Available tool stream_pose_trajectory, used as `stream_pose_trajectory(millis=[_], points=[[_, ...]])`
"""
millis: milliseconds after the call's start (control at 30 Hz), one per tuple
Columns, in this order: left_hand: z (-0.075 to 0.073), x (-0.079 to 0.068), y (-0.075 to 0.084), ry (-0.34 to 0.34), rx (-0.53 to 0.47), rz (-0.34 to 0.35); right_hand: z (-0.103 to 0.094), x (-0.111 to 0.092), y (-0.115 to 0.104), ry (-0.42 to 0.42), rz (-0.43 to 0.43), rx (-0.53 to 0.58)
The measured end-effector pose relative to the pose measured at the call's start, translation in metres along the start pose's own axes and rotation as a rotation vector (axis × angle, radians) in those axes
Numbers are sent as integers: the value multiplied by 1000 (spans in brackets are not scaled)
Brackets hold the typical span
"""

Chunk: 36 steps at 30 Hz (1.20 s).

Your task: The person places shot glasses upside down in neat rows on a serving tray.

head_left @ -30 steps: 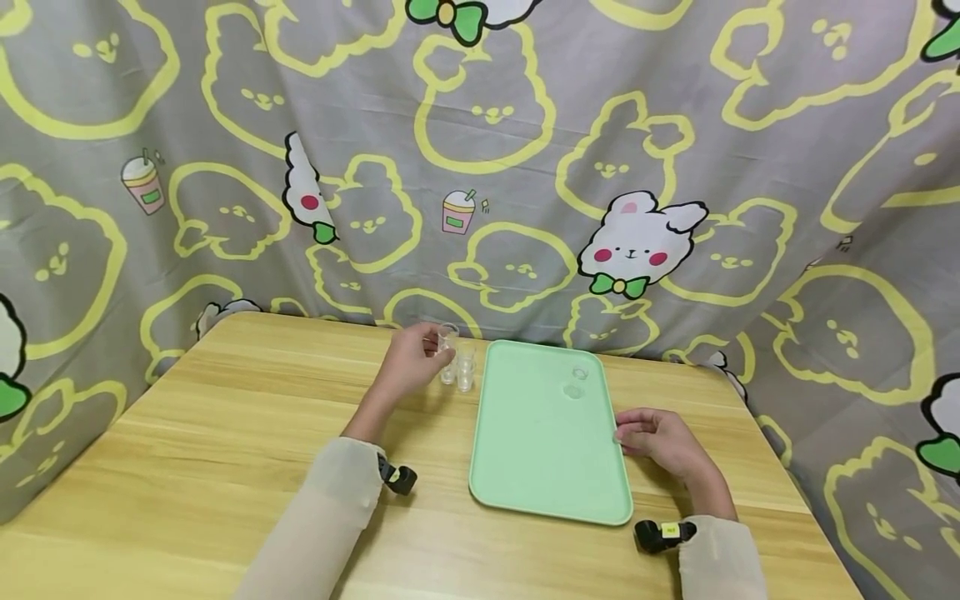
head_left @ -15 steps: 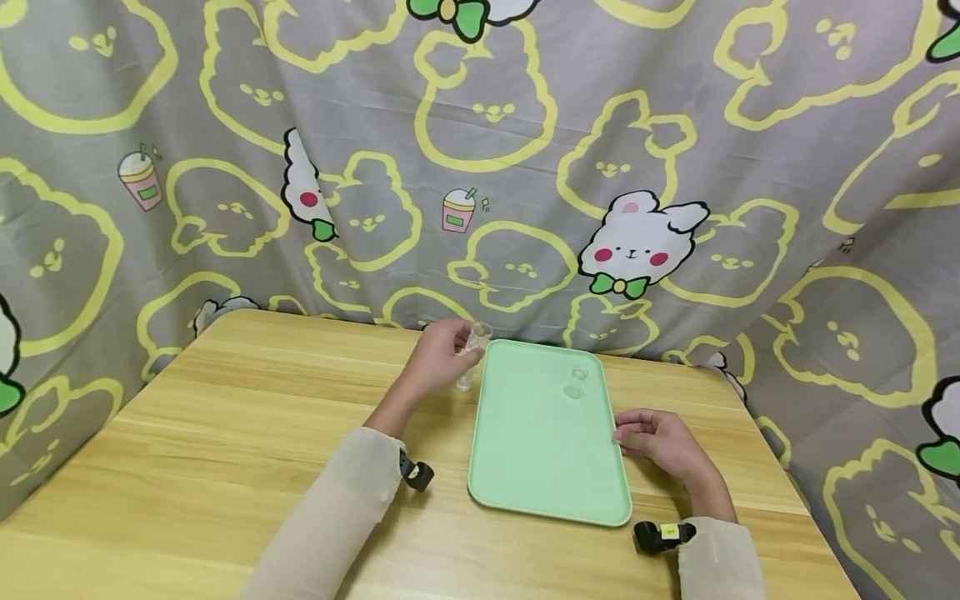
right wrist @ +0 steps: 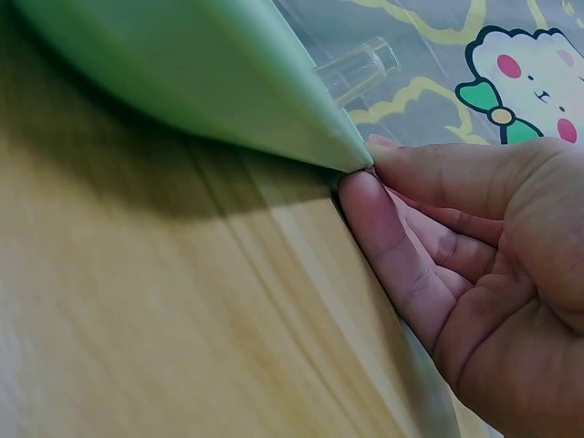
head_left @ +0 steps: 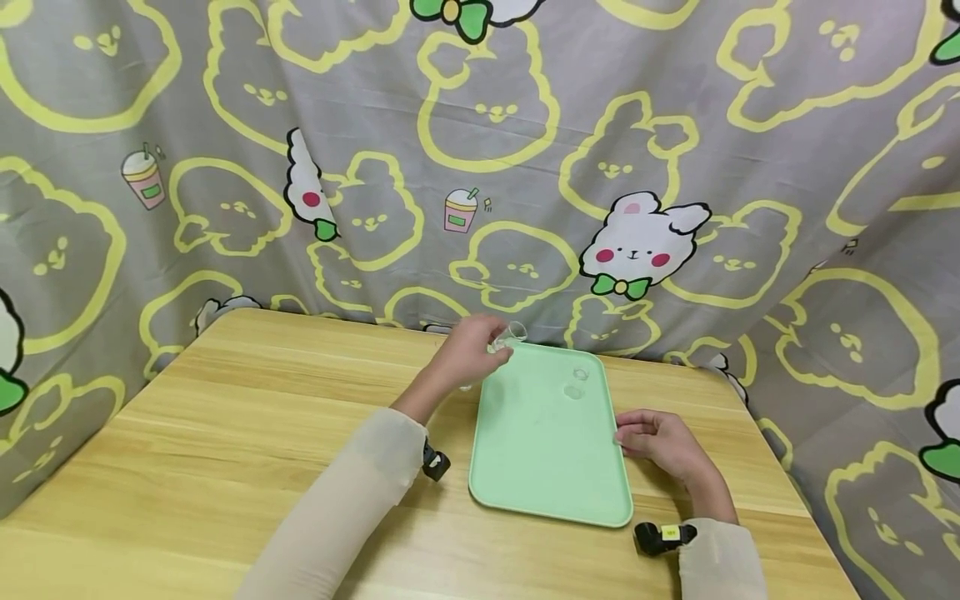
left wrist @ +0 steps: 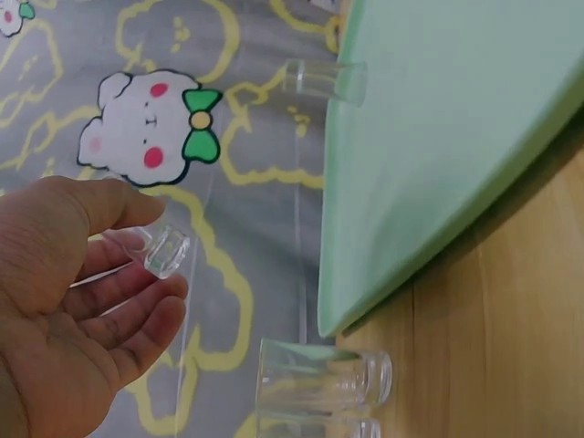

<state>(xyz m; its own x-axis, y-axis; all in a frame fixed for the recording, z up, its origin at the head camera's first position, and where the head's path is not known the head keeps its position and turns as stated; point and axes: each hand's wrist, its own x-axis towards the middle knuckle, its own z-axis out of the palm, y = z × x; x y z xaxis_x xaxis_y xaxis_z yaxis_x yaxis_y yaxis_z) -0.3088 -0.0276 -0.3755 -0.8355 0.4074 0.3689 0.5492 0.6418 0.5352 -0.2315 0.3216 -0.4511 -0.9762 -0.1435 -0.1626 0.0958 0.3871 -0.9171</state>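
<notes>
The tray (head_left: 551, 458) is pale mint green, the glasses (left wrist: 315, 376) colourless and clear, the worktop (head_left: 247, 408) honey-coloured woodgrain; past its far edge, a grey curtain (head_left: 517, 192) carries yellow-outlined cartoon animals.

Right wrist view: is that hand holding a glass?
No, the right hand pinches the tray at its edge.

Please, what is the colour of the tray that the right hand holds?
The tray is pale green; the head view shows it best.
</notes>
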Motion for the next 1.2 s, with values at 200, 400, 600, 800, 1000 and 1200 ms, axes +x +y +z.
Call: stream_pose_trajectory(millis=[200, 400, 600, 800, 1000, 1200], points=[[8, 5, 8, -35, 23, 52, 0, -1, 0, 1, -1, -10], [15, 12, 12, -91, 46, 80, 0, 0, 0, -2, -5, -4], [21, 19, 13, -122, 99, 95, 1, 1, 0, 1, 1, -4], [30, 26, 13, -163, 121, 110, 0, 1, -1, 4, 4, 4], [37, 30, 13, -203, 136, 110, 1, 0, -1, 7, 9, 4], [41, 31, 13, -222, 156, 110, 2, 0, -2, 3, 8, -1]])
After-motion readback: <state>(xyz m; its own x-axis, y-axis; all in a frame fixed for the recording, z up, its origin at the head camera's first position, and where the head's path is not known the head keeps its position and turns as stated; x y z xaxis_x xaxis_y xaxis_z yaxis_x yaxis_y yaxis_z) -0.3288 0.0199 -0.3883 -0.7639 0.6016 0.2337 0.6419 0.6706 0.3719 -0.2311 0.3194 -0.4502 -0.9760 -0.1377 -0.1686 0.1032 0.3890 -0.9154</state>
